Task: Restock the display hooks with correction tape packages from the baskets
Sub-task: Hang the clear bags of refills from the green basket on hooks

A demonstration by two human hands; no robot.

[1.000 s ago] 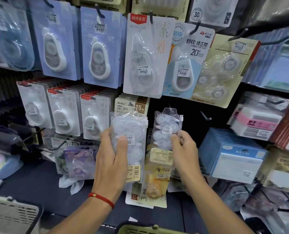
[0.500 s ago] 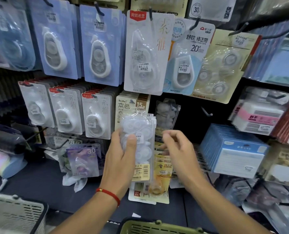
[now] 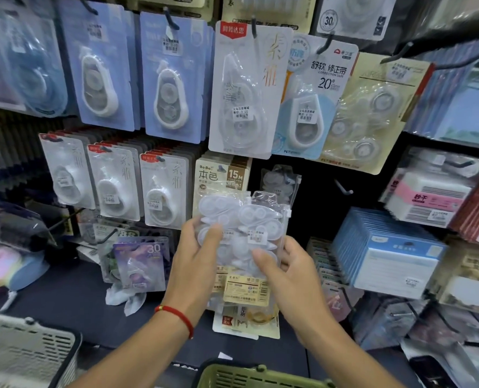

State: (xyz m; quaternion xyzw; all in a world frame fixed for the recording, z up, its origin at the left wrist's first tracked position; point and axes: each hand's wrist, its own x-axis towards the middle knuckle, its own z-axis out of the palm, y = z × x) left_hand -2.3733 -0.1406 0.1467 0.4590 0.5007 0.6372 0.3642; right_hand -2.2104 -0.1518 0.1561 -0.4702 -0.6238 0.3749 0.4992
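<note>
My left hand (image 3: 196,264) grips a stack of clear packs of white correction tape (image 3: 241,228) from the left, thumb across the front. My right hand (image 3: 286,273) pinches the stack's front pack from the right, thumb on its face. The packs are held in front of the display wall, below a hanging clear pack (image 3: 280,182) on its hook. To the right of that pack a bare hook (image 3: 343,189) sticks out of the dark panel.
Rows of carded correction tape (image 3: 249,88) hang above and to the left. Blue boxes (image 3: 386,250) sit at the right. A green basket (image 3: 258,376) is at the bottom centre, a grey basket (image 3: 25,351) at the bottom left. A dark shelf (image 3: 73,298) runs below.
My right hand hung one clear pack on the hook, let go, then came back to the stack and took hold of its front pack. My left hand stayed on the stack.
</note>
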